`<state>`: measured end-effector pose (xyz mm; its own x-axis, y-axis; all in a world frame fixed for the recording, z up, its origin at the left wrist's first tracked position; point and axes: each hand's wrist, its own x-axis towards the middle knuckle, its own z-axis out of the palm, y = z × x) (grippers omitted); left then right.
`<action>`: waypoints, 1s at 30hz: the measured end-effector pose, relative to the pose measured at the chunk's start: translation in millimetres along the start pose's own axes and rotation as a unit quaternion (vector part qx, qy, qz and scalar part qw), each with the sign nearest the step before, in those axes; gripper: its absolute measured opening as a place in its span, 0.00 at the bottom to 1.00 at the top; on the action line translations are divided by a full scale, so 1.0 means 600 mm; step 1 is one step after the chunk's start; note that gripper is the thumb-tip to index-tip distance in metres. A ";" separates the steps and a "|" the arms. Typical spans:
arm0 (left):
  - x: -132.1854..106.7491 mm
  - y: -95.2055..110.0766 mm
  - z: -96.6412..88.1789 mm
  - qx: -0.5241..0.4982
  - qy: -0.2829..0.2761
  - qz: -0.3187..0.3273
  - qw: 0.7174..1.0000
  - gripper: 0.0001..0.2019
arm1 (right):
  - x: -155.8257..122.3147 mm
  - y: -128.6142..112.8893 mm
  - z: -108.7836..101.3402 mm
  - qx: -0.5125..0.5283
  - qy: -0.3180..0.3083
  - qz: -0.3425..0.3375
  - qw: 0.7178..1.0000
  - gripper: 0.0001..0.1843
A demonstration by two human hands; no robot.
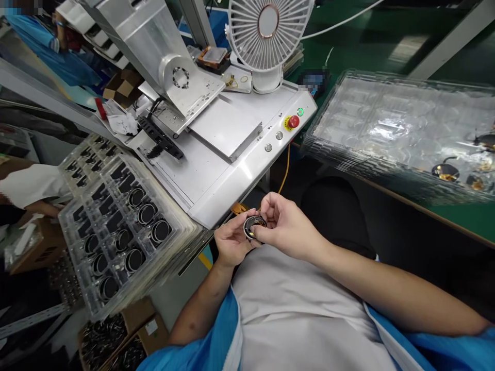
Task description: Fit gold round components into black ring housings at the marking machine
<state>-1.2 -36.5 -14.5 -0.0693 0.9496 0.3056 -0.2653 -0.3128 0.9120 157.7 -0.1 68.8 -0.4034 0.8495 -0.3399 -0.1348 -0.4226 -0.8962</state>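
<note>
A small round black part (254,226), ring-shaped with a brassy centre, sits between both hands over the person's lap, just clear of the front edge of a white machine (232,175). The left hand (231,241) is curled around the part's rim at 9 o'clock, thumb and fingertips closed on it. The right hand (288,224) pinches the opposite rim from 3 o'clock, fingers bent over the top. The part touches nothing but the hands.

At 12 o'clock the machine's lower corner ends just beyond the knuckles, leaving only a narrow gap. A yellow cable (286,170) hangs there at 1 o'clock, below the red emergency-stop button (293,121). Further out at 12 stands a white fan (268,31).

At 9 o'clock a stack of clear trays (116,232) holding black round parts juts out, its near corner close to the left forearm. At 7 o'clock, lower down, is a cardboard box (116,340) of dark parts.

At 2 o'clock the edge of the green desk (464,219) runs diagonally, carrying clear blister trays (402,123), mostly unfilled, with a few dark parts at their far right. Between that edge and the right forearm lies dark open room, the widest free space around the hands.

At 9 o'clock, far out, another person's white sleeve (31,185) shows.
</note>
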 end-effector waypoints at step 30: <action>-0.014 -0.014 -0.001 0.034 0.064 -0.007 0.997 0.30 | 0.020 0.013 -0.027 -0.016 -0.055 0.109 0.992 0.24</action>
<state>1.2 -42.1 -24.8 -0.1889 0.9470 0.2598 -0.2006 -0.2962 0.9338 166.6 12.2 53.1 -0.5161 0.6990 -0.4951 -0.0055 -0.5807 -0.8141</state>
